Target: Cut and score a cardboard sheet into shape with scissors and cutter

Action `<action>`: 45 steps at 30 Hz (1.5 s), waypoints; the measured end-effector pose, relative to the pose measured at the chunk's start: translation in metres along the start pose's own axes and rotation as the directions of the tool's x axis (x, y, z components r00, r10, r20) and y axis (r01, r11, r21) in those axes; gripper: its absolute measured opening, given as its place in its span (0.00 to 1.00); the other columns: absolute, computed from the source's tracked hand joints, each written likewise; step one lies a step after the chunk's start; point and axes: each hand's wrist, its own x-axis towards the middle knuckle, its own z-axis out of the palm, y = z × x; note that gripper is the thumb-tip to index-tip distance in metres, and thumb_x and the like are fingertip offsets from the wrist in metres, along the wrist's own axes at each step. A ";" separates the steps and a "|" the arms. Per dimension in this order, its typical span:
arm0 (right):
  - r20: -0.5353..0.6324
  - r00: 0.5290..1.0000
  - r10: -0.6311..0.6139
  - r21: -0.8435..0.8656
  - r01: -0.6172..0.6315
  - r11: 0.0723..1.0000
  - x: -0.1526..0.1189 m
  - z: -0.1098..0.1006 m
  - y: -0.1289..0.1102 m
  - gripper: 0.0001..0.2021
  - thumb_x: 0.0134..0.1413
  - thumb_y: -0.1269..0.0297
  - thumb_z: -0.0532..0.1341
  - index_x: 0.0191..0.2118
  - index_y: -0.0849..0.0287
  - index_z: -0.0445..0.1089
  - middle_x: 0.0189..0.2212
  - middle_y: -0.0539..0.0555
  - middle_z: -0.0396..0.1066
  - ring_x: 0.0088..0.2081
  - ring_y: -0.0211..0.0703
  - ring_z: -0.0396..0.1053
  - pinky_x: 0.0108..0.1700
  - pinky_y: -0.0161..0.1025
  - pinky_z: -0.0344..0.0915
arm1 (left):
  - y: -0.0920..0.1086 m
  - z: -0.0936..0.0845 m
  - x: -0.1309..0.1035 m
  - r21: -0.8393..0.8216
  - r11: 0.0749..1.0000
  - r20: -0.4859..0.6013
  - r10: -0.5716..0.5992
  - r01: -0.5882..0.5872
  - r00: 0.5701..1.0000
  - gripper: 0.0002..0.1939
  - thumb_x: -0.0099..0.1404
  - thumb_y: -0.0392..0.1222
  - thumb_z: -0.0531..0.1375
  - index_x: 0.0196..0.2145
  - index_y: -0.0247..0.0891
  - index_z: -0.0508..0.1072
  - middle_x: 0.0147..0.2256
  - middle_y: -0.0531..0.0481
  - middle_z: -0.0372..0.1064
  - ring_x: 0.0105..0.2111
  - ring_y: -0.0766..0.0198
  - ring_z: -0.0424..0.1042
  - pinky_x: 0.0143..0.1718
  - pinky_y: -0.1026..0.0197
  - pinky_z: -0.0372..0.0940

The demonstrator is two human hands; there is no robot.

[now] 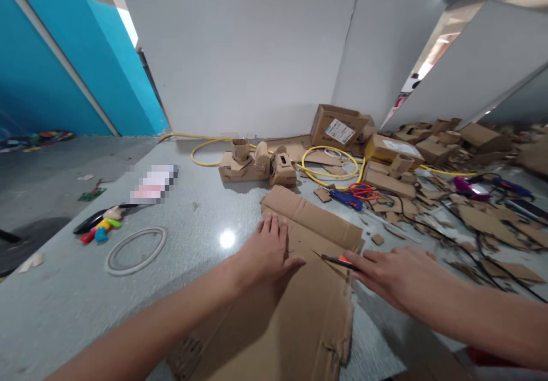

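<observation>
A large brown cardboard sheet [299, 312] lies on the grey table in front of me, with a folded flap along its far edge. My left hand [269, 250] rests on the sheet's left part, fingers apart and palm down. On the right side, my right hand [394, 272] is closed round a dark cutter [338, 261] with an orange part. The cutter's thin blade points left and touches or hovers just over the cardboard; which one is unclear. Beyond the sheet stand a cardboard model [244, 167] with a round tube on top and a small cardboard box [283, 170].
A blue glue gun [346, 199], red cable [363, 191] and yellow hose [329, 174] lie behind the sheet. Cardboard scraps [492, 224] and black cables cover the right. At left are a white ring [136, 251] and colourful toy pieces [103, 226]. Boxes [340, 127] stand by the wall.
</observation>
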 end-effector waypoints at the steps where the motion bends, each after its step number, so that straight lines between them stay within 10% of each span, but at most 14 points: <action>1: -0.018 1.000 -0.009 0.038 0.009 0.999 -0.001 -0.005 0.005 0.10 0.66 0.65 0.57 0.48 0.52 0.74 0.28 0.50 0.80 0.23 0.43 0.74 0.21 0.39 0.44 | 0.000 0.000 0.000 -0.005 1.000 -0.015 0.005 -0.005 1.000 0.50 0.71 0.71 0.45 0.67 0.16 0.58 0.65 0.15 0.55 0.68 0.32 0.53 0.63 0.41 0.55; 7: -0.160 0.986 0.056 0.139 -0.034 0.990 -0.010 -0.014 0.028 0.17 0.72 0.59 0.50 0.54 0.53 0.73 0.33 0.53 0.78 0.26 0.38 0.72 0.26 0.35 0.56 | 0.000 -0.009 -0.006 -0.090 0.995 -0.028 0.030 -0.033 0.999 0.63 0.62 0.81 0.41 0.68 0.15 0.56 0.65 0.14 0.53 0.68 0.30 0.52 0.65 0.37 0.51; 17: -0.171 0.969 -0.180 0.054 0.192 0.980 -0.007 0.003 0.025 0.15 0.73 0.62 0.51 0.55 0.56 0.71 0.32 0.50 0.77 0.27 0.38 0.73 0.29 0.37 0.57 | -0.027 -0.024 0.003 -0.155 0.982 0.147 0.129 -0.106 0.981 0.64 0.56 0.82 0.52 0.71 0.25 0.53 0.70 0.23 0.45 0.71 0.38 0.47 0.69 0.44 0.42; 30: -0.099 0.994 -0.056 0.160 0.071 0.985 -0.003 -0.004 0.008 0.14 0.71 0.62 0.54 0.54 0.55 0.73 0.36 0.53 0.81 0.28 0.41 0.77 0.27 0.36 0.59 | -0.031 -0.029 0.002 -0.249 0.967 0.231 0.116 -0.057 0.966 0.65 0.56 0.81 0.54 0.72 0.24 0.48 0.72 0.24 0.38 0.72 0.39 0.41 0.68 0.47 0.47; 45: -0.054 0.998 -0.032 0.138 0.039 0.990 0.002 -0.001 -0.002 0.12 0.70 0.61 0.54 0.47 0.56 0.74 0.25 0.49 0.77 0.23 0.40 0.74 0.24 0.40 0.45 | -0.029 -0.037 0.001 -0.290 0.957 0.280 0.087 -0.002 0.956 0.69 0.53 0.84 0.52 0.73 0.26 0.46 0.72 0.26 0.34 0.72 0.40 0.39 0.69 0.48 0.47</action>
